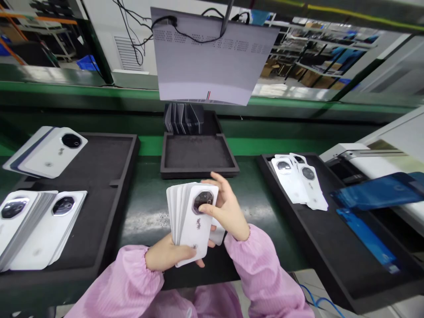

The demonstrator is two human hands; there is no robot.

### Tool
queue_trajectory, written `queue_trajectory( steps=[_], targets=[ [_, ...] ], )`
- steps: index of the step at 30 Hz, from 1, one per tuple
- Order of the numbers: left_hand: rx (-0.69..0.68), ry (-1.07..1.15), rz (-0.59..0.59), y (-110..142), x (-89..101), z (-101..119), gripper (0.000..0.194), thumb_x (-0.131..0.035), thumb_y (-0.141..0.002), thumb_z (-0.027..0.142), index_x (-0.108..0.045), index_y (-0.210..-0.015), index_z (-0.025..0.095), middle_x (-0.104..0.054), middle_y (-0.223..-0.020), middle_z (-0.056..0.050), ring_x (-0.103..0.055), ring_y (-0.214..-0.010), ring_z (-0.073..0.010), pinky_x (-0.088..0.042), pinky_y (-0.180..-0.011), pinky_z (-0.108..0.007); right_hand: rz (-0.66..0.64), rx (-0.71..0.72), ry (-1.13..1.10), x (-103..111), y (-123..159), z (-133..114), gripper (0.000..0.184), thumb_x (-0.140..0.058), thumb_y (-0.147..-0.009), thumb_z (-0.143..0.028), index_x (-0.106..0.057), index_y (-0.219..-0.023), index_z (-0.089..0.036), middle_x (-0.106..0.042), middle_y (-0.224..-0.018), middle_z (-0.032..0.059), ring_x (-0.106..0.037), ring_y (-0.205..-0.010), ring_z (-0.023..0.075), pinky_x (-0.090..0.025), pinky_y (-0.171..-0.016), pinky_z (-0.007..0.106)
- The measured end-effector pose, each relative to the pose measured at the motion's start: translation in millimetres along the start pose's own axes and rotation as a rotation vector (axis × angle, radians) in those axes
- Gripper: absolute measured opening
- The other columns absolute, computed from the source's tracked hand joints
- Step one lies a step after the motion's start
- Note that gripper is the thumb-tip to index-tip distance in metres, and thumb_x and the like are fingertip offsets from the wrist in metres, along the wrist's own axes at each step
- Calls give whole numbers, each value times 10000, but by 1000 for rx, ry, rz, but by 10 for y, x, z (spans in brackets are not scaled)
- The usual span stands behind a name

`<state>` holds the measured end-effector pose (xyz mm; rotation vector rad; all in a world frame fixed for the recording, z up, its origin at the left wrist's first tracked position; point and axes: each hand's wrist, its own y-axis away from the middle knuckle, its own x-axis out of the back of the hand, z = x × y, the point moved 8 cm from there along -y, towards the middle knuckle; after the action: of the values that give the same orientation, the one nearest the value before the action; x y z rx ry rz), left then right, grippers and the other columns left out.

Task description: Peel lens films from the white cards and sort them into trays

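A fanned stack of white phone back covers [188,229], each with a dark camera window near the top, is held upright over the middle of the bench. My left hand [172,252] grips the stack low down, thumb across the front cover and fingers behind. My right hand [228,212] holds the upper right edge of the front cover, its thumb resting on the camera window and other fingers reaching behind. Another white piece [217,234] shows below my right hand, partly hidden; which hand supports it I cannot tell.
At left, a black tray [124,176] carries several stacks of white covers [49,229]. A small black tray [198,152] and dark thin plates [183,118] stand at centre back. To the right, another tray [281,216] holds white covers [300,181] and blue film pieces [367,238]. A monitor [215,62] hangs above.
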<state>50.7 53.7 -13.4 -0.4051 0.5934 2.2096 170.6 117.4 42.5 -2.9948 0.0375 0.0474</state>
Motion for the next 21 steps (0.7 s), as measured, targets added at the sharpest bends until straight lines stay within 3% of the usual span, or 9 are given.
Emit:
queue_trajectory(
  steps=[3,8,12,17,21],
  targets=[
    [0,65,-28,6,-10,-25,556,-661,-716,275,-522,-1247,186,-645,-1117,-154,-672,-684,-207,-512,-670,-349,57,79,-6,14,7,-45,545,-710,-689,-245,-461,-1173,-255,-541,-1131,78,-592,-950,190,-509,-815,361],
    [-15,42,-41,6,-47,-15,539,-675,-703,274,-548,-1221,196,-642,-1122,-139,-664,-691,-203,-517,-667,-348,141,305,266,144,60,-377,145,-668,-747,-195,-637,-885,-229,-593,-976,50,-570,-894,179,-478,-764,338],
    [-10,-107,38,7,-16,14,452,-636,-740,265,-571,-1184,207,-620,-1158,-117,-644,-687,-176,-500,-733,-370,172,321,315,196,84,-469,106,-675,-735,-175,-648,-825,-225,-605,-933,40,-574,-820,167,-479,-711,331],
    [-40,-288,29,-7,8,11,321,-569,-792,259,-622,-1105,212,-539,-1272,-112,-630,-718,-171,-492,-766,-379,106,287,301,187,70,-486,98,-674,-724,-151,-664,-781,-230,-612,-828,23,-583,-824,175,-474,-703,327],
    [-36,-339,63,-21,60,-25,388,-535,-814,216,-566,-1198,268,-557,-1243,-85,-628,-754,-191,-495,-764,-379,108,296,305,213,78,-502,132,-677,-718,-126,-663,-796,-233,-607,-816,17,-573,-805,166,-462,-685,313]
  ],
)
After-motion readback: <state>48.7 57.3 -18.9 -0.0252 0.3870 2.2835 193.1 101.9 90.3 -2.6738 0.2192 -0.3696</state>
